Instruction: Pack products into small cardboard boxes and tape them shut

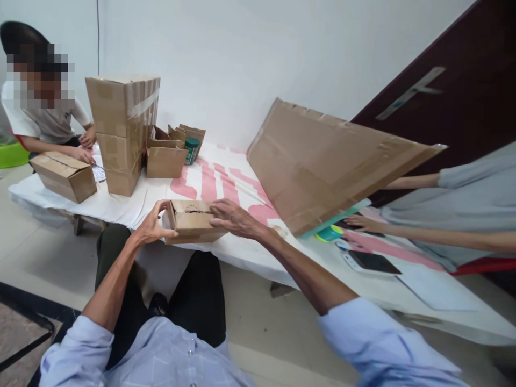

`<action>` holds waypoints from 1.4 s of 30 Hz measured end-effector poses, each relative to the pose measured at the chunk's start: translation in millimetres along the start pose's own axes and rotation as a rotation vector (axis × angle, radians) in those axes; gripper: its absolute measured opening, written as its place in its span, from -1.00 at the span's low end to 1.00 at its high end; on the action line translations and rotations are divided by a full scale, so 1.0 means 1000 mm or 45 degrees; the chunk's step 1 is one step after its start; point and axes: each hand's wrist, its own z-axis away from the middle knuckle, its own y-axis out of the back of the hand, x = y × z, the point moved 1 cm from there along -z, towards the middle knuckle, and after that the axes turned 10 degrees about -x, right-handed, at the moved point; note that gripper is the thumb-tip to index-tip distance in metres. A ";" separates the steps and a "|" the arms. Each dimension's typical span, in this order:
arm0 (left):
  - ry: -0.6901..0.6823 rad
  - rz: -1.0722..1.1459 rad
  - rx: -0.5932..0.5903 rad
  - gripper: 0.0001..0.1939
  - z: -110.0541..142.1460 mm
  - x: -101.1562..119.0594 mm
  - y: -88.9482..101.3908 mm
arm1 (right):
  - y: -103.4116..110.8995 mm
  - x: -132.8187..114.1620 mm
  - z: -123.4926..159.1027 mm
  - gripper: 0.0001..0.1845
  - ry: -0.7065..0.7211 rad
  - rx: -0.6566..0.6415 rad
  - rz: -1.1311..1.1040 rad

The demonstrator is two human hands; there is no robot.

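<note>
A small brown cardboard box (191,219) rests at the table's near edge in front of me, a ragged slit running between its top flaps. My left hand (155,223) grips its left end, thumb low along the front and fingers up at the top corner. At the other end my right hand (231,216) holds the box, its fingers lying over the top and right side. Part of that end is hidden beneath the hand.
Tall stacked boxes (115,134), a closed box (64,174) and an opened box (165,161) with a green canister (192,150) stand left. A large cardboard panel (322,166) leans at right, near a co-worker's hand (365,223) and a dark-screened device (373,262). Another person sits far left.
</note>
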 end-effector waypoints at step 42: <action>-0.022 -0.285 -0.055 -0.26 -0.027 0.011 -0.009 | -0.007 -0.010 -0.048 -0.65 0.101 0.057 0.430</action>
